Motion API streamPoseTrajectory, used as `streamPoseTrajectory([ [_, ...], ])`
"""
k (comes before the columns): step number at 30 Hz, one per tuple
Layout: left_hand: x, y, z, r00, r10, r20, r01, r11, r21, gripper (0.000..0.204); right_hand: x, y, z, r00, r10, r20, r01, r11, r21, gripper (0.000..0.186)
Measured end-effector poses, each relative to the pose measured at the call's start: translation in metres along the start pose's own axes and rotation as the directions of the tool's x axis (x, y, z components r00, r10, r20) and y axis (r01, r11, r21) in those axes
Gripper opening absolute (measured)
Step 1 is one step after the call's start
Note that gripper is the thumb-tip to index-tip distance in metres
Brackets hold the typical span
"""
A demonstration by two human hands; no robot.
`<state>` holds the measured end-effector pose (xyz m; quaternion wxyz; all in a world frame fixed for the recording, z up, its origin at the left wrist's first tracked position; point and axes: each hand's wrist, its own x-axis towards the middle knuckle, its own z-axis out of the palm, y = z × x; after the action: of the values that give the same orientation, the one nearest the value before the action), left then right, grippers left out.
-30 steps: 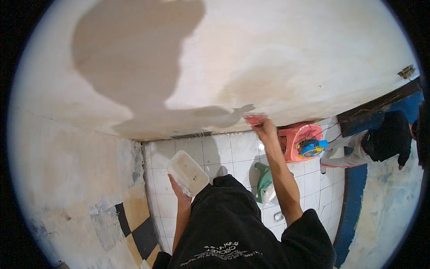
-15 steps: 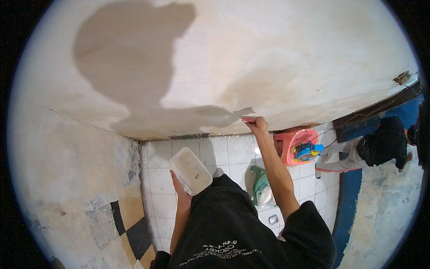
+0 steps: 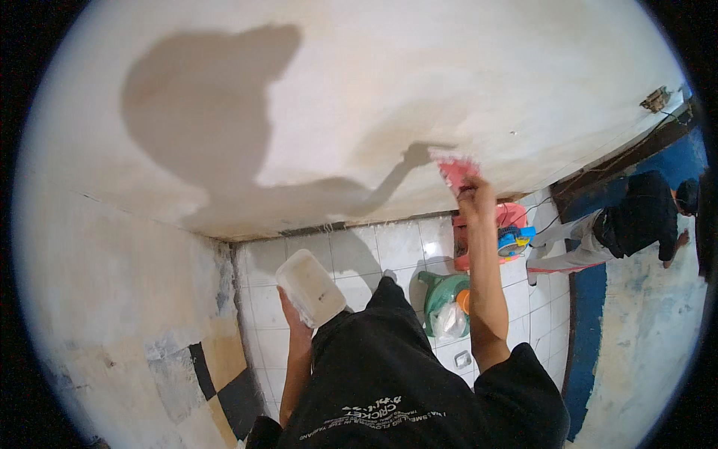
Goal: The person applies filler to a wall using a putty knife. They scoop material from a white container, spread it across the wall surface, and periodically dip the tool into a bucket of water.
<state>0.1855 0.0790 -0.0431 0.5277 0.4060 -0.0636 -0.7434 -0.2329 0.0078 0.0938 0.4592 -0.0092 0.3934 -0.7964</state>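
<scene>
My right hand (image 3: 477,200) grips a red putty scraper (image 3: 456,172) with whitish smears on it. The scraper's far edge is at the pale, patchy wall (image 3: 359,90), beside my arm's shadow; whether it touches I cannot tell. A white rectangular plastic tub (image 3: 310,286) is held tilted by my left hand (image 3: 295,313), whose fingers go under and along its left side. Some pale material with a few dark specks lies inside the tub.
On the tiled floor (image 3: 262,307) stand a pink stool (image 3: 461,251) with a blue and yellow fan (image 3: 514,241), and a green container (image 3: 436,295) holding a clear plastic bag (image 3: 449,322) and something orange. At right, another person (image 3: 636,217) faces a blue-and-white wall.
My right hand has moved up and to the right along the wall, turning the scraper so its red face shows. The left hand and tub have barely shifted.
</scene>
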Motion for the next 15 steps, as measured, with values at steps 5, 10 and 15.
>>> streamPoseTrajectory([
  [5,-0.012,-0.006,0.045,0.998,0.058,-0.012,-0.058,0.998,0.027,0.063,0.108,0.049,-0.126,0.973,0.164,-0.164,-0.189,0.97,-0.153,0.023],
  [10,0.016,-0.049,0.064,0.999,0.021,0.043,-0.021,1.0,0.002,0.063,0.177,0.003,-0.11,0.998,0.04,-0.039,-0.046,0.985,-0.165,0.02],
  [15,0.017,-0.076,0.093,0.999,0.035,-0.016,-0.035,0.999,-0.025,0.063,0.047,-0.06,-0.021,0.999,-0.001,0.051,0.005,0.997,-0.077,0.02],
])
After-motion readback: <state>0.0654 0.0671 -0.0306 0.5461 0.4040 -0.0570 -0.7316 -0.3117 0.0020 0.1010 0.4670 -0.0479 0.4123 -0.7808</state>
